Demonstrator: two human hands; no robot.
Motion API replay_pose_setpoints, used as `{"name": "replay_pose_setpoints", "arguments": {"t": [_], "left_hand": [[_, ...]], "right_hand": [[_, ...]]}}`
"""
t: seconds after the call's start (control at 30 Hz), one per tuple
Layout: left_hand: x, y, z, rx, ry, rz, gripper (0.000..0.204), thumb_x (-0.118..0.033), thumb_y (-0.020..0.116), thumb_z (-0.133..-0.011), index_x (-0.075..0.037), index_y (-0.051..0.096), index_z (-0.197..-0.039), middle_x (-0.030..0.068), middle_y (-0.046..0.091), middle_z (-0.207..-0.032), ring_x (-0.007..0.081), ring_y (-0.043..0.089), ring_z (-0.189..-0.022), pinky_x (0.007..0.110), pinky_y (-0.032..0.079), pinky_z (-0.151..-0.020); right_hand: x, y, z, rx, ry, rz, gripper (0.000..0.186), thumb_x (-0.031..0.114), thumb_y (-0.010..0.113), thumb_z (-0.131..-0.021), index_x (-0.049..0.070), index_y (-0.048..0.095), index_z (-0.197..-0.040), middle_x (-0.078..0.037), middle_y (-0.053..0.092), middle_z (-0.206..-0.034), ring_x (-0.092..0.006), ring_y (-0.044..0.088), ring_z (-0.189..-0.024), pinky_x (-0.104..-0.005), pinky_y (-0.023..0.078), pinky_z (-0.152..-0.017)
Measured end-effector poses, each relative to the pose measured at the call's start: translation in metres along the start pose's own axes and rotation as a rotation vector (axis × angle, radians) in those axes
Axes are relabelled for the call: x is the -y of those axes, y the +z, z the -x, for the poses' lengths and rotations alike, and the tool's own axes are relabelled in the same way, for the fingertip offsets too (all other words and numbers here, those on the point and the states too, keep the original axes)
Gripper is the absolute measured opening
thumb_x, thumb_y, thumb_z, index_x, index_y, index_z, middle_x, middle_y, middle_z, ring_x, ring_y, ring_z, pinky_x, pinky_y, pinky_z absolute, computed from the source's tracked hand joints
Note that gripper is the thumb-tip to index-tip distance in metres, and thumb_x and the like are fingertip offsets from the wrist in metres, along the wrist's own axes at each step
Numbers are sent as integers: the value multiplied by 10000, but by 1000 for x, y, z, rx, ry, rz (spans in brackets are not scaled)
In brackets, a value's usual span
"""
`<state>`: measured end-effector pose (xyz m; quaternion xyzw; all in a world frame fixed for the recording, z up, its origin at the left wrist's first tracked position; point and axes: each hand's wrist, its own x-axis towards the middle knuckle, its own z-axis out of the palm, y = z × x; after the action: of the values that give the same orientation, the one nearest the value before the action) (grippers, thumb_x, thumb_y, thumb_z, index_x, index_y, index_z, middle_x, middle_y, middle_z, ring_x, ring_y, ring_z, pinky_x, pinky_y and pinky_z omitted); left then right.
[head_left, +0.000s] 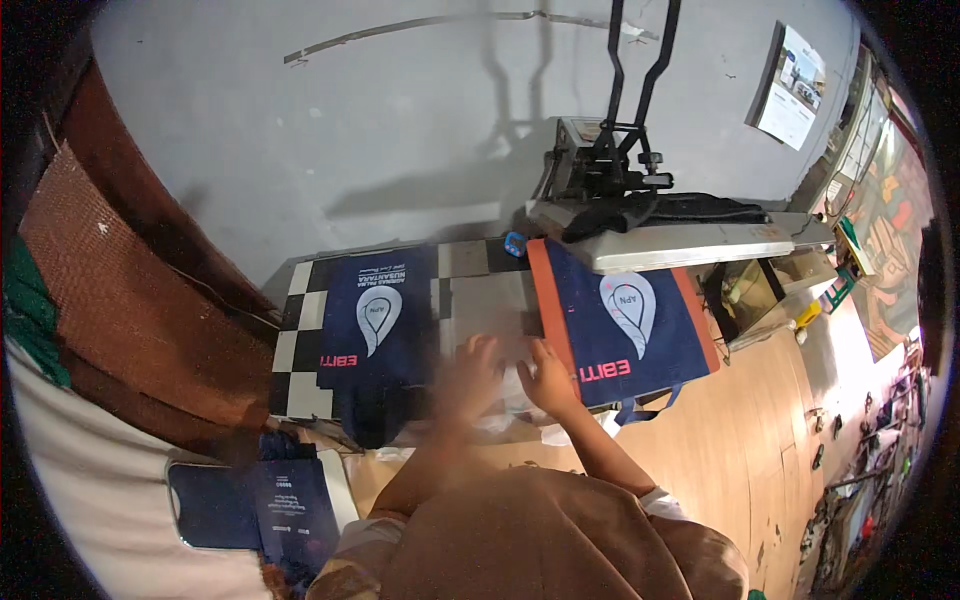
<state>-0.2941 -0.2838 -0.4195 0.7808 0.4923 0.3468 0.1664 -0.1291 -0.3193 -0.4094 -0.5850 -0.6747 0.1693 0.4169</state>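
Observation:
My left hand [470, 375], smeared by motion, is over pale translucent sheets [480, 308] in the middle of the checkered worktop [300, 300]; what it holds, if anything, is unclear. Close beside it, my right hand [546, 382] has thumb and fingers apart at the left edge of a navy bag with orange sides [660, 315]. A second navy printed fabric piece [380, 280] lies flat to the left. Both pieces carry a white drop-shaped emblem and pink lettering.
A heat press [680, 240] with black raised handles stands at the back right against the grey wall [400, 120]. At lower left, more navy pieces [295, 500] lie on a pale board beside cream cloth [90, 440]. Wooden floor [760, 430] shows at right, with clutter beyond.

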Motion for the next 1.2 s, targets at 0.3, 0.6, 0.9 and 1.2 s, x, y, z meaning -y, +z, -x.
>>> {"name": "replay_pose_setpoints", "arguments": {"t": [0.3,0.6,0.9,1.2], "left_hand": [[-72,53,5,41,122,39,457,-209,678,-826,-112,570,-1259,113,519,-1303,344,499,-1191,466,423,-997],[-114,99,23,-55,-7,-175,431,-184,644,-856,-92,579,-1272,101,529,-1305,357,480,-1185,491,384,-1005],[-141,120,20,-123,-98,-268,416,-210,628,-889,-114,562,-1288,119,559,-1289,359,476,-1182,507,331,-1003],[-157,118,5,-62,-134,-39,486,-114,680,-827,-119,555,-1297,146,598,-1248,349,548,-1140,455,391,-987]], "right_hand": [[-73,-120,18,-256,-10,105,320,22,593,-836,18,578,-1155,-224,606,-1088,-425,556,-1053,-452,449,-920],[-168,-216,52,-383,97,370,350,39,621,-777,44,579,-1125,-202,598,-1080,-414,537,-1049,-498,417,-948],[-207,-243,65,-324,88,432,402,66,665,-782,54,566,-1172,-218,535,-1230,-413,490,-1174,-476,405,-1013],[-217,-260,56,-272,178,6,416,10,632,-821,40,557,-1229,-168,599,-1187,-308,579,-1086,-391,451,-954]]}}
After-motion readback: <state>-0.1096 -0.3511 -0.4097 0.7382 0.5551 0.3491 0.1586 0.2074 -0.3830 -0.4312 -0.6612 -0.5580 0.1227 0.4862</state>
